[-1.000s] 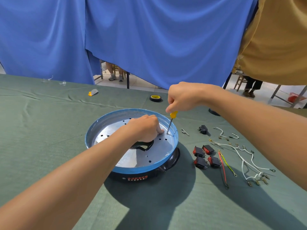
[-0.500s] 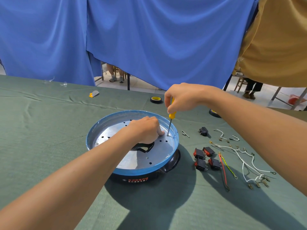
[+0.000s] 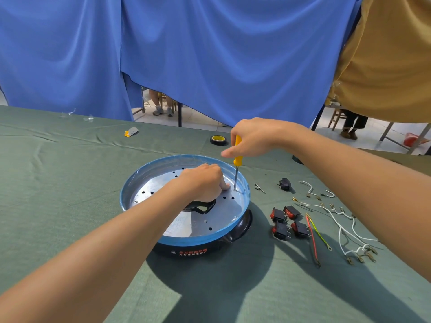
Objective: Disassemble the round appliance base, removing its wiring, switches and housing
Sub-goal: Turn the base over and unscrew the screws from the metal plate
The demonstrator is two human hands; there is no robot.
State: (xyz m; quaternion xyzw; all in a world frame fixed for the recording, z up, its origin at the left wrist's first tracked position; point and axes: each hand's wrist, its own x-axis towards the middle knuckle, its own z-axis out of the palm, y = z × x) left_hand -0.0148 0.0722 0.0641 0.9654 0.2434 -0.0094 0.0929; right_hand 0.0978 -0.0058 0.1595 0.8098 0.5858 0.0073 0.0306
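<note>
— Where's our round appliance base (image 3: 186, 241)?
— On the worktop (image 3: 70, 194).
— Our grips?
— Right hand (image 3: 254, 138) wraps the yellow screwdriver (image 3: 238, 153), tip on the metal plate (image 3: 229, 207); left hand (image 3: 203, 183) is curled beside it — holding anything, we can't tell.

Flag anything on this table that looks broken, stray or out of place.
The work area looks orderly: switches and wires lie sorted right of the base. Odd bits sit far left on the table: clear fragments that look like broken plastic, and a grey and orange scrap nearer the middle.
</note>
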